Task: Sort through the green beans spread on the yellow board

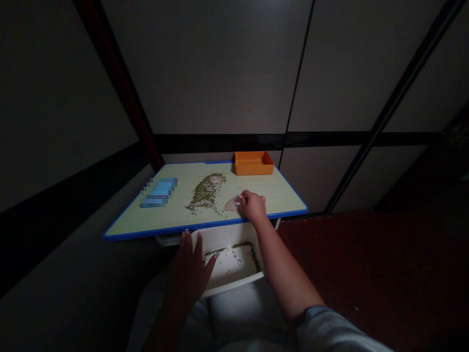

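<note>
My right hand (253,205) is over the front right of the tabletop, thumb and fingers pinched together. At its fingertips is a pale, thin, pinkish piece (231,204) lying on the surface; its kind is unclear. Left of it, small green grains or beans (207,190) are spread in a loose patch. My left hand (192,266) rests at the left side of a white drawer (234,283) under the tabletop, fingers spread and thumb over the inside. More green grains (252,254) lie in the drawer, mostly along its back and right edges.
An orange open box (254,168) stands at the back right of the pale green tabletop (176,173), which has a blue edge. A blurred blue rectangular item (159,192) lies on the left. Panels (220,68) rise directly behind, and dark red floor (351,264) shows at right.
</note>
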The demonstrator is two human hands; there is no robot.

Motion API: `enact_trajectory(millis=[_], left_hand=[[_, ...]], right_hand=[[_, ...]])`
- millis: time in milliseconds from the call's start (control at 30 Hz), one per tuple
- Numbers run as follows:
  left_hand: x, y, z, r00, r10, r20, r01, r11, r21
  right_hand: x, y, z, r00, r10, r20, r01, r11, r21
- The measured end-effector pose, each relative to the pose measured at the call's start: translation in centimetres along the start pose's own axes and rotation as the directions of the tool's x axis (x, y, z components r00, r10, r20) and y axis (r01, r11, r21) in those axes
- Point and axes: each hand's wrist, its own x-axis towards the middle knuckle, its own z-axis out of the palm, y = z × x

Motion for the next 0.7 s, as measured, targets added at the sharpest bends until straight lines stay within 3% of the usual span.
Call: enact_trajectory(millis=[700], left_hand=[[0.05,-0.08,-0.01,0.999,0.036,-0.001,-0.036,0.997,0.062]], right_hand=[[-0.02,-0.11,0.27,0.998,-0.053,0.036,0.054,0.998,-0.014]])
